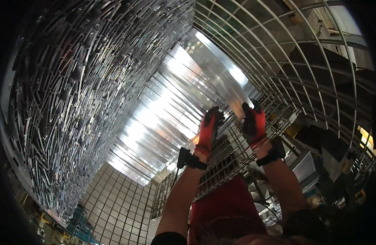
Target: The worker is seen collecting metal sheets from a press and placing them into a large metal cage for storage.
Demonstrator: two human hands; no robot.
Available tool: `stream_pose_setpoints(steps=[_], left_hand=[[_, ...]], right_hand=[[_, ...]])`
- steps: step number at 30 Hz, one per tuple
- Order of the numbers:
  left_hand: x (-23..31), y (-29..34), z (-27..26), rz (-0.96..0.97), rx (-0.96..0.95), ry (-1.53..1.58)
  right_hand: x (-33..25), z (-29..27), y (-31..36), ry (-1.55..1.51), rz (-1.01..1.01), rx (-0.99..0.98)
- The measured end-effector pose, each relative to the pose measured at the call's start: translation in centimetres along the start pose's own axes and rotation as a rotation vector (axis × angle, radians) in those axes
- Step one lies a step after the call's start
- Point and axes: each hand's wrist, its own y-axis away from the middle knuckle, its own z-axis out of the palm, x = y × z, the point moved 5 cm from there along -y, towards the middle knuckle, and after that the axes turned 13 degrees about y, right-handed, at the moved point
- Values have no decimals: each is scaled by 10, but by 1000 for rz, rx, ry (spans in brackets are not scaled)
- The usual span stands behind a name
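Silvery strip (221,76) lies between left fingers (213,110) and right fingers (257,108), bent; hold can't be told.

single view: left fisheye of a head-worn pair, upright, looking down and ahead over the wearer's forearms (177,200), which rise from the lower edge. fairly near left hand (210,128) and right hand (254,124); wire mesh (292,37) bows toward the rim.

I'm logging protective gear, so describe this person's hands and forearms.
The left hand and right hand wear red gloves with black fingers. Each wrist has a black strap; the left one carries a black, box-shaped unit with a thin dark cable below. Forearms are bare, with a black sleeve edge at the left.
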Motion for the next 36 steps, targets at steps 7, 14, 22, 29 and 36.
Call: stream_pose_setpoints(steps=[7, 14, 22, 29, 36], left_hand=[[-52, 39, -36, -146, 37, -74], [-76, 81, -71, -265, 179, -209], [-62, 89, -85, -234, 218, -385], [-62, 87, -85, -268, 263, -234], [-88, 86, -92, -283, 249, -175]], right_hand=[[-11, 10, -58, 179, 219, -49], [35, -3, -102, 681, -699, -14], [89, 1, -118, -396, 366, 286], [68, 15, -106, -28, -1, -20], [75, 10, -114, -394, 224, 9]])
